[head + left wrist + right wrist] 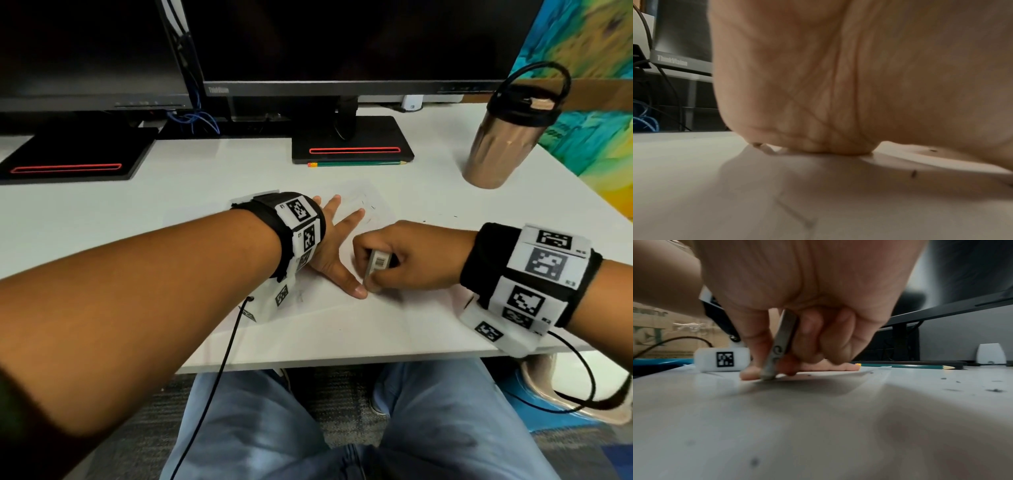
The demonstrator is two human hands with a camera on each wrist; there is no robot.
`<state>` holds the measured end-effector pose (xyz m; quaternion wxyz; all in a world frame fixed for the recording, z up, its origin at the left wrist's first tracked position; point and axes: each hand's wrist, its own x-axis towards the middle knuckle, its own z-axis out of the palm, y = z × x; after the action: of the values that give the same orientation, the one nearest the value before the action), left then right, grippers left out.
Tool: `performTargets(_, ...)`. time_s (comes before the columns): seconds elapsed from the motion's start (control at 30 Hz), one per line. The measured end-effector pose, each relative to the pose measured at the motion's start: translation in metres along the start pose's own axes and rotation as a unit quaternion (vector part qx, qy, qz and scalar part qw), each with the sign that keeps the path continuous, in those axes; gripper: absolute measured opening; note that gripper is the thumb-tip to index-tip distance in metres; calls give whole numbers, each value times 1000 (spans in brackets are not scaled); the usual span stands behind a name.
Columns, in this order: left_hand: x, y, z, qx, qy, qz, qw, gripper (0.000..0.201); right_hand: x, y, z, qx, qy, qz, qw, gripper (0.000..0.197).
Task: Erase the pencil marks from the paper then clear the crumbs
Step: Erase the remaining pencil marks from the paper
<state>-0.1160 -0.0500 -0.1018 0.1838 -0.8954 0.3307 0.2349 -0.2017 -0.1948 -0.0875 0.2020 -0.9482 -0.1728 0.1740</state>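
A white sheet of paper (373, 205) lies on the white desk (171, 212), with faint pencil marks on it. My left hand (337, 240) lies flat on the paper with fingers spread, pressing it down. In the left wrist view the palm (818, 81) fills the frame above the paper (818, 194). My right hand (404, 255) grips a sleeved eraser (376, 265) and holds its tip on the paper beside the left thumb. From the right wrist, the eraser (780, 344) stands pinched between thumb and fingers, its tip down on the sheet. Dark crumbs (995, 390) are scattered on the desk at the right.
A green pencil (356, 164) lies along the base of the middle monitor (342, 44). A second monitor (85, 51) stands at the left. A metal tumbler (507, 137) with a black lid stands at the back right. The desk's front edge runs just below both wrists.
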Motion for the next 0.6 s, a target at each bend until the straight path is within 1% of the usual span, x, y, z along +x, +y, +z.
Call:
performTargets(0.03,-1,0,-1,0,0,0,1000,138,0,2,-2,-7,9,7,1000,14)
performTargets(0.1,-2,0,-1,0,-1,2,1000,138,1,6,-7,-66,56,26,996,22)
performTargets(0.13,-2,0,0,2,-1,3,1000,139,0,6,-8,-79,62,26,995,24)
performTargets(0.17,-2,0,0,4,-2,5,1000,140,-2,6,-7,-66,45,19,997,21)
performTargets(0.23,-3,-2,1,3,-9,3,1000,141,-6,4,-7,-9,-17,2,1000,12)
performTargets(0.27,-4,-4,2,0,-12,3,1000,142,-7,4,-7,7,-28,2,1000,10)
performTargets(0.3,-5,-6,3,-2,-13,4,1000,142,-8,5,-11,10,-14,2,1000,8)
performTargets(0.4,-12,-14,7,-12,-24,12,1000,141,-7,12,-28,-31,76,-5,997,10)
performTargets(0.5,-14,-16,4,-35,-25,19,999,139,0,10,-40,-63,97,-8,993,9)
performTargets(0.6,-11,-8,-1,-49,-13,27,998,134,14,2,-39,-69,94,0,993,9)
